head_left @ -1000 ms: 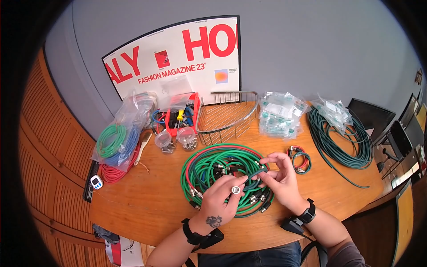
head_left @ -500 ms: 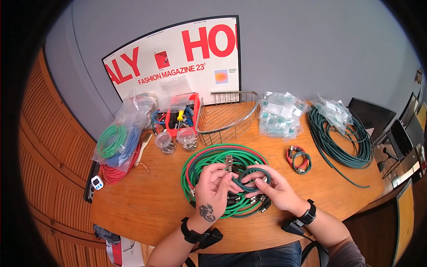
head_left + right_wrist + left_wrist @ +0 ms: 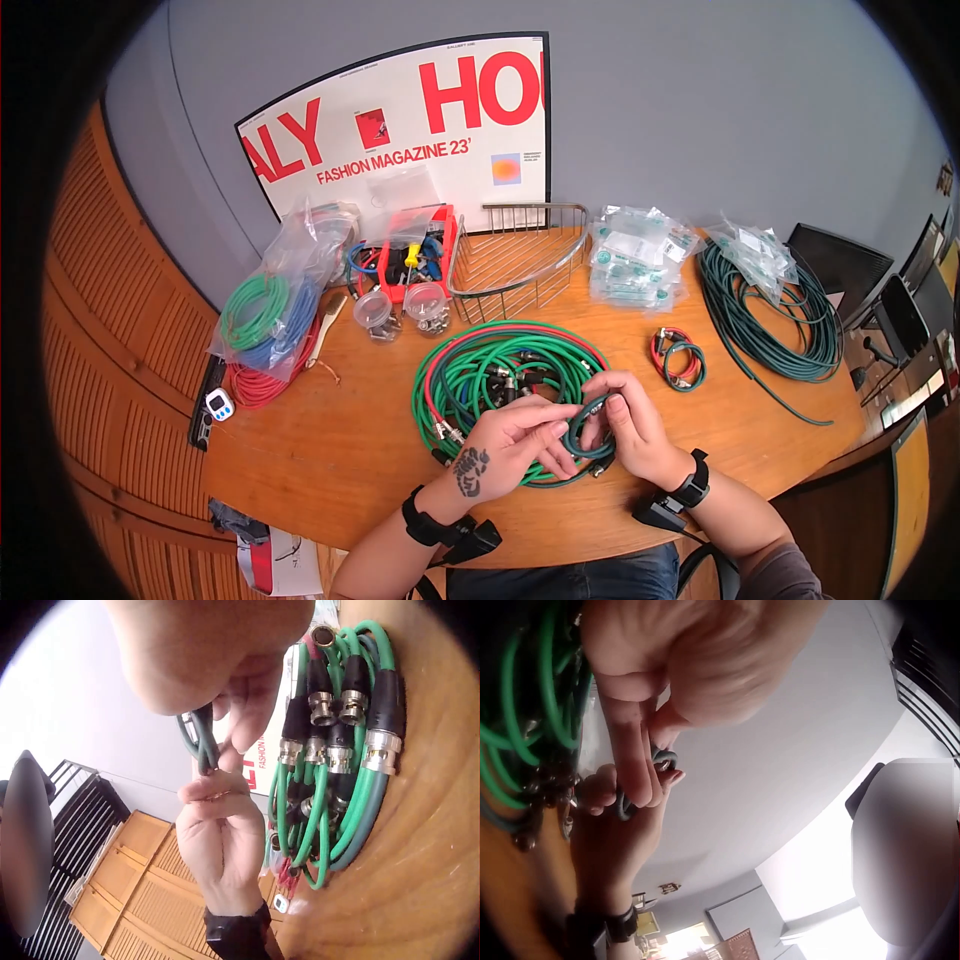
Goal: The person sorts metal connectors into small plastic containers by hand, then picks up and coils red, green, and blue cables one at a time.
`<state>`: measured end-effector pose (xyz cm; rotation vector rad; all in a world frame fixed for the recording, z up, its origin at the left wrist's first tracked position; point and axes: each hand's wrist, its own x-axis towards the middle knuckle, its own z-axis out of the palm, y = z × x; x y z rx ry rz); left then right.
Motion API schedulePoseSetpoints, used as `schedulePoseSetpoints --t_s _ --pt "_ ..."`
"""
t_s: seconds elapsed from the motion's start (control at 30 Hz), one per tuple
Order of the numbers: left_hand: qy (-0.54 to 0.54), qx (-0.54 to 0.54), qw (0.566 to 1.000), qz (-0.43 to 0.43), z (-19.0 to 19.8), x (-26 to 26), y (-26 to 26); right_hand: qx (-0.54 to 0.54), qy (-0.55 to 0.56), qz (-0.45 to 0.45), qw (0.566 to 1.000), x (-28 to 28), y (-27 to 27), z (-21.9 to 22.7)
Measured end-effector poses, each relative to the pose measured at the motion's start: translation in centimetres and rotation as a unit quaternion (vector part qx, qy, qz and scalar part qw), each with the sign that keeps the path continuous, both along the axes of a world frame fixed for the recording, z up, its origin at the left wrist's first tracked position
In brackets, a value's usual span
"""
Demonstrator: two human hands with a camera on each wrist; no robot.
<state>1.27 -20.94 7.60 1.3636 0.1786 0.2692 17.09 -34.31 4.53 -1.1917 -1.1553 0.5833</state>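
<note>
Over the wooden table (image 3: 300,450), lower centre, the dark loop (image 3: 574,447) now looks narrower, seemingly gathered tighter; right hand (image 3: 645,440) grips it, left hand (image 3: 508,445) pinches its edge.

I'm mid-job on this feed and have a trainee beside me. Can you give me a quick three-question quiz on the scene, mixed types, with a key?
1. True or false: in the head view, the small red-and-green coil lies between the cable pile and the large dark green coil.

2. What does the right hand hold?
A) A clear jar
B) A dark green cable loop
C) A white timer

3. Fill in the blank: the yellow-handled tool sits in a tray coloured ____.

Key: 1 true; 2 B; 3 red.
</note>
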Motion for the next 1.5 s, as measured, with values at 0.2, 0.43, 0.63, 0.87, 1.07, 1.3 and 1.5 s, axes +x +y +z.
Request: schedulePoseSetpoints --t_s 0.2,0.43,0.63,0.87,1.07,1.3,1.5 --pt "-0.024 0.045 0.997 -0.061 0.7 -0.3 -2.4 0.012 -0.162 -0.096 0.982 -0.4 0.0 0.2" --pt "-0.04 0.095 0.991 0.084 -0.7 0.0 -1.3 0.023 -0.123 -0.128 0.984 -0.1 0.1 0.7" --pt "0.045 0.147 0.985 0.084 -1.4 0.5 -0.8 -0.03 0.162 0.034 0.986 0.3 0.1 -0.1" --pt "-0.058 0.013 0.997 0.056 -1.8 0.6 0.3 -0.044 0.184 0.11 0.976 0.7 0.2 0.2" --pt "-0.082 0.062 0.988 0.119 -1.1 0.6 0.0 -0.056 0.182 0.086 0.978 1.0 0.4 0.3" --pt "-0.118 -0.013 0.988 0.099 -1.6 0.4 0.3 -0.062 0.183 0.132 0.972 0.7 0.4 0.2" --pt "-0.106 0.01 0.989 0.098 -1.1 0.7 0.0 -0.007 -0.077 -0.041 0.996 1.1 0.4 1.0"
